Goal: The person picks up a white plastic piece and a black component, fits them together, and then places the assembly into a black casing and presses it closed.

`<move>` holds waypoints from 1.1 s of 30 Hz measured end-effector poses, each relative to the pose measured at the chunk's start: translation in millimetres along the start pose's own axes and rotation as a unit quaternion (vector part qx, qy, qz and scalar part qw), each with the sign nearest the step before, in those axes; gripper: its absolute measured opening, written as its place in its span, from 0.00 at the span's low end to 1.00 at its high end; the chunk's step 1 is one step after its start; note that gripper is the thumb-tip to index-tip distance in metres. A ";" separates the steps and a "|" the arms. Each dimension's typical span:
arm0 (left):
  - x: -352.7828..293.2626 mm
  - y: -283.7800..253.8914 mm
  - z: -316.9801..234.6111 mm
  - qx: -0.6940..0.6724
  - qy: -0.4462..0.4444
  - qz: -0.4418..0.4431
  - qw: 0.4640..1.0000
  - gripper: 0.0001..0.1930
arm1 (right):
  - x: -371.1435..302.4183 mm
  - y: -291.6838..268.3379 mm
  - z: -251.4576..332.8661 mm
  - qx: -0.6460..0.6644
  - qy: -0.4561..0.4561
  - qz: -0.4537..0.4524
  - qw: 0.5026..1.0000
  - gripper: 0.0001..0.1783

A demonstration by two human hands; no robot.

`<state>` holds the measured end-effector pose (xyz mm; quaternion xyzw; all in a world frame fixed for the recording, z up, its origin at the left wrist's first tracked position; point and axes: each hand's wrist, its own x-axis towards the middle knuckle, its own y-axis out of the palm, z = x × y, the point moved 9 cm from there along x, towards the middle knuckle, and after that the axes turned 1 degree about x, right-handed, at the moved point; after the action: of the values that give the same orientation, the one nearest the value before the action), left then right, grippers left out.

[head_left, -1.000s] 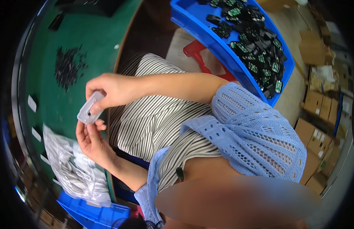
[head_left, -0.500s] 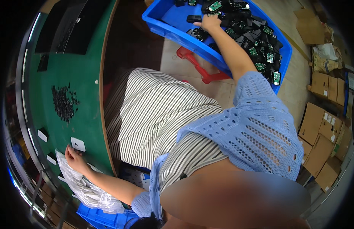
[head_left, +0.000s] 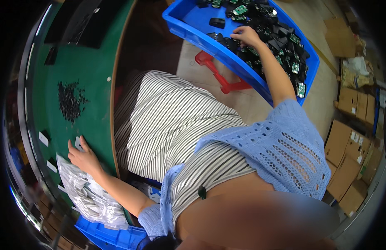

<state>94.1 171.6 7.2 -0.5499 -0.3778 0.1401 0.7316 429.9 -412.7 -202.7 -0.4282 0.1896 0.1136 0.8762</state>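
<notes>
My left hand (head_left: 84,158) is over the green table with its fingers apart, touching or just above a small white plastic plate (head_left: 78,143) that it partly covers. Close by lies a clear bag (head_left: 91,196) of white parts. My right hand (head_left: 246,36) is inside the blue bin (head_left: 226,56), fingers bent together over a heap of black plastic housings (head_left: 278,41), several with green circuit boards (head_left: 295,67). Whatever its fingertips pinch is hidden. Left of that hand, a single black housing (head_left: 217,22) lies on the bin floor.
A pile of tiny black parts (head_left: 71,102) lies mid-table, with dark sheets (head_left: 82,29) beyond. White plates (head_left: 43,138) line the table's left side. A red stool (head_left: 226,83) stands under the bin. Cardboard boxes (head_left: 340,141) are stacked at right; another blue bin (head_left: 114,235) sits low left.
My right hand has moved right and nearer within the bin, its fingers drawing together. My left hand has reached forward over the white plate, its fingers spreading. The whole view has shifted slightly.
</notes>
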 end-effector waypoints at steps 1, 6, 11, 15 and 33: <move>1.0 0.7 -2.2 -0.059 0.050 -0.015 0.997 0.24 | -0.3 -5.0 2.4 0.071 -0.063 -0.017 0.995 0.23; -15.6 -7.2 -20.8 -0.324 0.047 0.016 0.945 0.25 | -81.8 -8.4 143.4 0.348 -0.231 -0.006 0.909 0.19; -33.2 -27.3 -49.9 -0.364 0.081 -0.008 0.928 0.28 | -208.0 42.6 321.3 0.163 -0.624 -0.018 0.764 0.19; -44.0 -41.6 -43.3 -0.309 0.069 -0.089 0.944 0.27 | -260.4 115.2 379.7 0.016 -0.762 0.055 0.645 0.19; -53.9 -30.0 -16.2 -0.529 0.002 -0.039 0.848 0.21 | -323.7 179.7 447.5 0.046 -0.739 0.181 0.647 0.15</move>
<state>62.9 116.1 11.3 -0.8389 -0.4138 -0.1104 0.3360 178.0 39.7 60.4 -0.1180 -0.4427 0.5397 0.7063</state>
